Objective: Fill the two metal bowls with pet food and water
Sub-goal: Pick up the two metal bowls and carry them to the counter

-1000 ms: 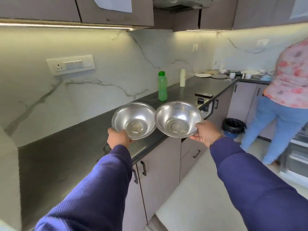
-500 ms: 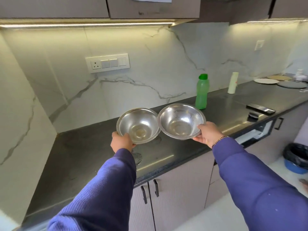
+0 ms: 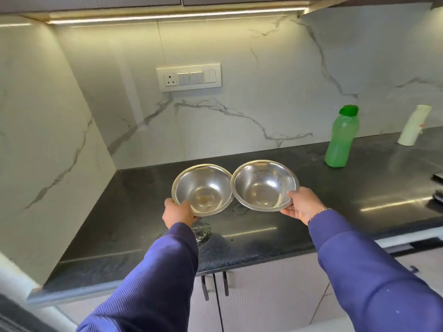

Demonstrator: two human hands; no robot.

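Two empty metal bowls, rims touching, held above the dark table (image 3: 359,188): left bowl (image 3: 203,190) in left hand (image 3: 178,213) grip, right bowl (image 3: 265,184) in right hand (image 3: 302,207) grip; step: carrying, nothing filled; next likely setting down level, green bottle (image 3: 341,137) at 2 o'clock.

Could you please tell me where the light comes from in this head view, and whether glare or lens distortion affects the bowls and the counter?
Head view: an under-cabinet light strip lights the wall; its glare streaks the dark countertop and shines inside the left bowl and right bowl; wide-angle distortion tilts the green bottle and bends the counter's front edge; focus is slightly soft.
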